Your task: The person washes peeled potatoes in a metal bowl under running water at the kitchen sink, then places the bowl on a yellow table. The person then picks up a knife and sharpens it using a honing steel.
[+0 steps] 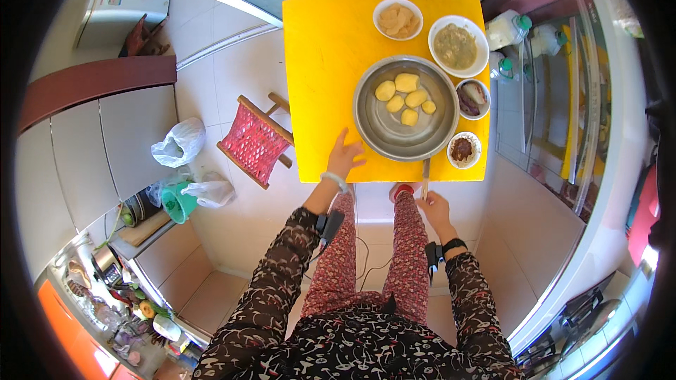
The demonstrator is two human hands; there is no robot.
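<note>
Before me stands a yellow table (322,89) bearing a large steel basin (364,132). Several peeled potatoes (406,83) lie in the basin, which seems to hold some water. My left hand (346,155) is over the table's near edge, left of the basin, fingers spread and empty. With the fingers of my right hand (435,208) I hold the end of a slim wooden handle (425,184); its darker far part reaches over the table edge towards the basin's rim. What tool it belongs to, I cannot tell.
Bowls of pale chips (398,21), greenish soup (454,46), purple and white food (472,99) and dark red paste (463,151) line the table's far and right sides. Left are a woven stool (256,142), plastic bags (182,142) and a green bin (179,203). A glass-doored cabinet (554,105) stands right.
</note>
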